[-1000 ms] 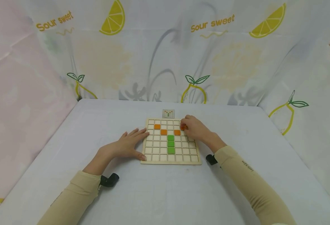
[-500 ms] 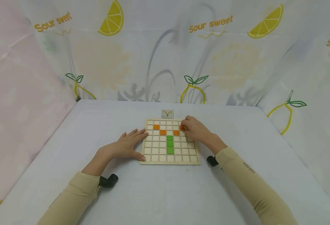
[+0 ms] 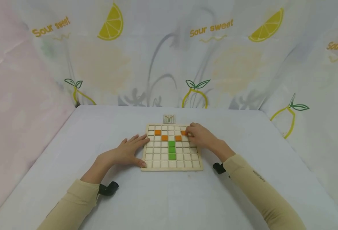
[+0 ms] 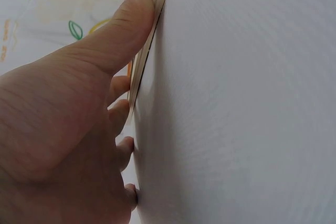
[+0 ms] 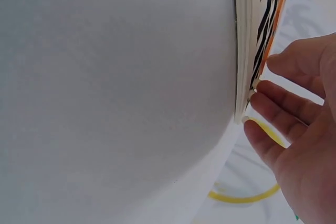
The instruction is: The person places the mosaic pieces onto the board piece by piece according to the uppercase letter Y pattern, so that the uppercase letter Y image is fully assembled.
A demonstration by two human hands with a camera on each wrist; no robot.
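Note:
A square wooden grid board [image 3: 157, 169] lies on the table with pale cells. Several orange tiles [image 3: 164, 138] sit in it as two slanting arms, above a column of three green tiles [image 3: 172, 149], together making a Y shape. My left hand [image 3: 125, 151] rests along the board's left side, fingers spread, thumb at the near-left corner. At the far-right part of the board, my right hand [image 3: 201, 135] has its fingertips right beside the upper-right orange tile [image 3: 184, 133]. In the right wrist view, its lightly bent fingers [image 5: 278, 103] touch the board's edge area.
Behind the board lies a small card [image 3: 169, 119] printed with a similar Y pattern on a grid. A white cloth covers the table [image 3: 169, 198]. Lemon-print fabric [image 3: 145, 64] hangs at the back and sides. Each wrist carries a black camera mount [image 3: 109, 188].
My right fingertips have slid slightly right off the upper-right orange tile, so more of it shows. The left hand keeps its place on the board while the head view shifts a little.

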